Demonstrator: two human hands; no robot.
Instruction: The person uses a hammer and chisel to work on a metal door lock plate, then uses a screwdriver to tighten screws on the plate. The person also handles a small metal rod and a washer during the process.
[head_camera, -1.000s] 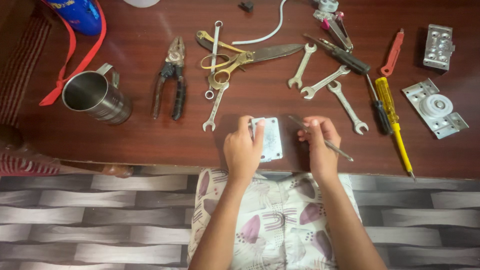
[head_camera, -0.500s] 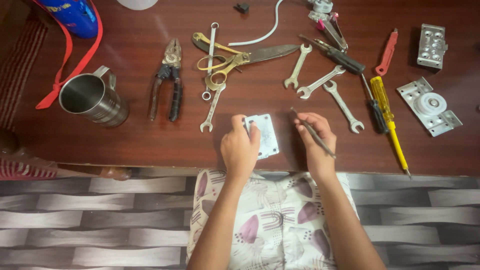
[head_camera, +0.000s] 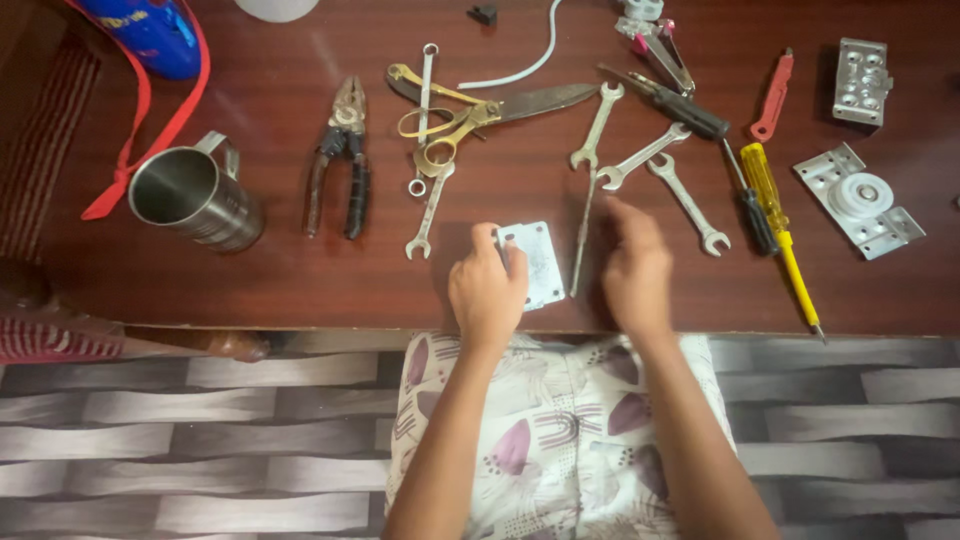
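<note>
Two hands work on the dark polished wooden table (head_camera: 300, 290): the left hand (head_camera: 487, 290) still pins the small pale rectangular metal plate (head_camera: 538, 262) at the near edge with closed fingers, while the right hand (head_camera: 636, 270), blurred, has let go of the thin grey metal rod (head_camera: 581, 238), now lying at its ten o'clock, and hovers open. A shiny steel mug (head_camera: 195, 195) stands at nine o'clock, open-ended steel spanners (head_camera: 650, 160) at one o'clock.

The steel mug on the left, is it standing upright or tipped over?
Upright. The steel mug stands on the table, its open mouth facing up, and the inside looks empty.
</note>
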